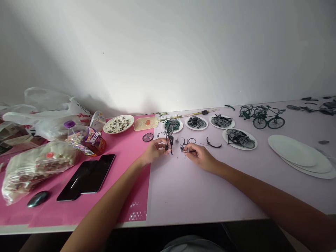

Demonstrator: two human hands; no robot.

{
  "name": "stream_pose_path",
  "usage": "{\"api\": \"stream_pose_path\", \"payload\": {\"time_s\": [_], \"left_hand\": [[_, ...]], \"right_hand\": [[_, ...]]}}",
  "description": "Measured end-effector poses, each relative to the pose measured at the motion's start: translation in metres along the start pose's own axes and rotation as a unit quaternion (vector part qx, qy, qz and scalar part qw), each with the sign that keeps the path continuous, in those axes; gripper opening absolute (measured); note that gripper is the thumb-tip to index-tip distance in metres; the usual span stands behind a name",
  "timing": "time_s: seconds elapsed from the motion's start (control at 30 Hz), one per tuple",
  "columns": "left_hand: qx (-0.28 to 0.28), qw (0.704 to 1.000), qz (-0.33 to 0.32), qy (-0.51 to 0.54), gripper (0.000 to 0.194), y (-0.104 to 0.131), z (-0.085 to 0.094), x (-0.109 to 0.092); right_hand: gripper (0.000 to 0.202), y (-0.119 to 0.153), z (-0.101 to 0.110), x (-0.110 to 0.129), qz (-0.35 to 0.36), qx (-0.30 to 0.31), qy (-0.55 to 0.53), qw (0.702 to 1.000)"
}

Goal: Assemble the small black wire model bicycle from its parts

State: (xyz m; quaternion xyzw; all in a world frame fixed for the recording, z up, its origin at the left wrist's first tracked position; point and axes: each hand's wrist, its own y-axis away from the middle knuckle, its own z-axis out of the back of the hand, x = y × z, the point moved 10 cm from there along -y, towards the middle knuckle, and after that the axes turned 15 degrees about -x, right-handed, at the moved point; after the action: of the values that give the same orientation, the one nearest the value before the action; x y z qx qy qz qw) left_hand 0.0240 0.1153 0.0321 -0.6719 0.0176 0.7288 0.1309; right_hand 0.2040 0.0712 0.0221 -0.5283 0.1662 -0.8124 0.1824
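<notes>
My left hand [155,151] is closed on a partly built black model bicycle [170,134], held upright with one spoked wheel at its top. Just to the right, my right hand [198,156] pinches a small dark part [187,151] too fine to name. Between and behind the hands lie a black ring [192,140] and other tiny black pieces. A loose spoked wheel [147,137] rests left of my left hand. Beyond my right hand is a curved black strip [214,144].
White plates of model parts [222,121] stand along the back. Finished model bicycles [269,118] stand at right, near stacked white plates [299,150]. Leftward are a drink bottle [85,139], phones [98,173], a mouse [38,199], plastic bags [47,117] and a bowl [119,132].
</notes>
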Motion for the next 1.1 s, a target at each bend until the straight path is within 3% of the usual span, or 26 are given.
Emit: {"api": "stream_pose_path", "payload": {"time_s": [0.33, 0.5, 1.1], "left_hand": [[-0.045, 0.999, -0.003, 0.02, 0.041, 0.011, -0.026, 0.013], [-0.067, 0.998, -0.005, 0.001, 0.035, 0.011, -0.024, 0.015], [-0.061, 0.997, 0.016, 0.046, 0.052, 0.009, -0.025, 0.026]], "right_hand": [[0.021, -0.001, -0.004, -0.004, -0.026, 0.008, -0.007, 1.0], [0.021, -0.003, -0.001, -0.003, -0.039, -0.002, -0.009, 0.999], [0.023, -0.002, -0.002, -0.004, -0.037, 0.005, -0.011, 0.999]]}}
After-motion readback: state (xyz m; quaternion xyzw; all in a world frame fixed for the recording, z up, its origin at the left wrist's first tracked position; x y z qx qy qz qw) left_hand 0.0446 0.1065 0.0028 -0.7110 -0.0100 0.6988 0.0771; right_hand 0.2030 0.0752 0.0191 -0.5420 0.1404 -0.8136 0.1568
